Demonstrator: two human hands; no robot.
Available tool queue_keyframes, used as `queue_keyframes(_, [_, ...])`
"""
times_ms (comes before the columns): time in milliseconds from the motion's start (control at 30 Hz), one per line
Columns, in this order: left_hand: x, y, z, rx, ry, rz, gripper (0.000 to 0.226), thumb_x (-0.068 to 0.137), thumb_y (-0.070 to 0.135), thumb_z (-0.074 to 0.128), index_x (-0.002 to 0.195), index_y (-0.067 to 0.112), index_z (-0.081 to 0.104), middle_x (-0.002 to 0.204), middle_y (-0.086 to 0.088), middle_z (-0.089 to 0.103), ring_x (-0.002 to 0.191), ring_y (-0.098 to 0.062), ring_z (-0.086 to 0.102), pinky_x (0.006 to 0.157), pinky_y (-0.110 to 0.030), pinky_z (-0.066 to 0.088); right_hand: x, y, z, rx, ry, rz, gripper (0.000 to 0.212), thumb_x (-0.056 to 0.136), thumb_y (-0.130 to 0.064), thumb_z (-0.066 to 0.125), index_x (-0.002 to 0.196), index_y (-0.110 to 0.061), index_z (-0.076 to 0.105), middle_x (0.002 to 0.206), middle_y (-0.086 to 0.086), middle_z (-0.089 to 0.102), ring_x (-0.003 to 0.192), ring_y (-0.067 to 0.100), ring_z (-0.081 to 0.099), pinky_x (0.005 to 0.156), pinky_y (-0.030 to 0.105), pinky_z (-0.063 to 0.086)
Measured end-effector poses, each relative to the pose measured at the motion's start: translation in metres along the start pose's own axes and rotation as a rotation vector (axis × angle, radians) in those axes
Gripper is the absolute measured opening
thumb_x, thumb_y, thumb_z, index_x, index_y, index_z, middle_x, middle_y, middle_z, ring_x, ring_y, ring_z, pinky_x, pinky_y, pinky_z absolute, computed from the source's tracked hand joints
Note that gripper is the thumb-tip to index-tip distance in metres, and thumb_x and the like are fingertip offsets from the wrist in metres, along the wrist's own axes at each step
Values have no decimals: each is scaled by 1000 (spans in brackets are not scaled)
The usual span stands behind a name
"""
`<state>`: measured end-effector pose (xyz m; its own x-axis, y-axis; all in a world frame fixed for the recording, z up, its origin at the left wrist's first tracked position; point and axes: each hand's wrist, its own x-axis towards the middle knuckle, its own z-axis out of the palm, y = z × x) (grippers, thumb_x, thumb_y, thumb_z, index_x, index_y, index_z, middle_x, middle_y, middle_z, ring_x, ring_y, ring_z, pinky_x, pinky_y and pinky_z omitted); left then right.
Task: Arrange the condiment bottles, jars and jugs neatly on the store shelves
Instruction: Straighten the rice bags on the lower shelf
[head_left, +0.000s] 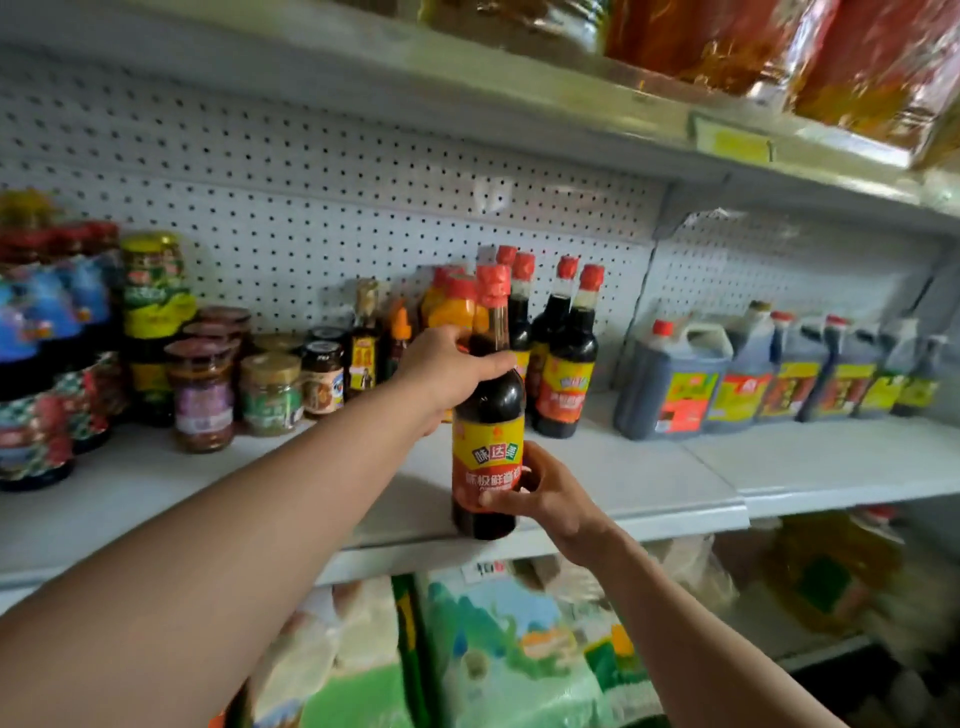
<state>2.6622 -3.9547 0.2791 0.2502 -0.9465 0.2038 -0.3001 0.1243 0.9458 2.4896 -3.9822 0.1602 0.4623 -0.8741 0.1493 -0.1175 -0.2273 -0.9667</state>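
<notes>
A person holds a dark soy sauce bottle (488, 415) upright at the front edge of a white store shelf (675, 478). The left hand (447, 371) has its fingers wrapped around the bottle's shoulder, while the right hand (545, 493) grips the labelled lower body. Matching bottles (566, 358) stand just behind it.

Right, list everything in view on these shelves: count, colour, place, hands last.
held bottle: one, dark, red cap, at middle shelf's front edge
dark bottles: about four, red caps, behind it
jugs: about six, dark, right
small jars: several, mixed colours, left of centre
stacked jars: several, far left
middle shelf: white
bags: green and white, shelf below
packets: red-orange, top shelf
left hand: grips bottle's shoulder
right hand: holds its lower body
</notes>
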Motion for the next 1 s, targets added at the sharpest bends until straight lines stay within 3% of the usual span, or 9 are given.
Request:
queue_keyframes(133, [44,-5,47,111,45,35,55,75,45,82,120,22,60,115,3,64,103,-20,61,86,-35,53,37,22,-45,-29,-1,-24,60,66,-22,87,121,-16,66,110,2,75,103,19,70,92,34,56])
queue_keyframes(300, [99,-7,79,262,40,30,47,75,48,81,111,27,59,104,5,63,97,-20,62,80,-37,56,82,54,-72,33,56,-6,65,73,-13,89,128,-16,54,115,-1,72,106,9,69,98,36,54])
queue_keyframes(433, [132,-11,89,330,77,21,47,76,51,79,110,31,53,99,9,58,92,-17,57,60,-25,45,108,68,-81,46,74,-21,63,80,-17,84,136,-16,54,121,-4,70,111,7,66,100,33,53])
queue_keyframes(533, [150,-14,94,376,96,16,51,77,51,79,113,30,50,103,9,53,91,-16,52,55,-22,38,123,71,-85,13,91,-36,62,82,-21,83,137,-18,55,122,-6,68,110,4,65,98,30,53])
queue_keyframes(733, [153,-17,98,444,150,38,50,76,54,78,108,25,51,100,6,60,86,-18,57,60,-27,45,125,74,-83,-86,147,-5,65,84,-27,81,141,-16,52,129,-2,65,116,12,63,100,34,53])
queue_keyframes(867, [134,-23,101,401,145,-19,68,83,51,73,138,23,46,135,-4,58,113,-28,61,88,-40,54,116,63,-79,-271,169,25,52,91,-26,73,138,-16,53,126,-1,65,118,20,62,96,33,52])
queue_keyframes(1000, [94,-47,74,317,155,-75,87,83,48,75,153,27,28,153,-4,41,133,-28,47,92,-32,41,89,57,-77,-357,310,83,51,92,-28,72,138,-18,52,132,5,63,118,24,62,96,39,52])
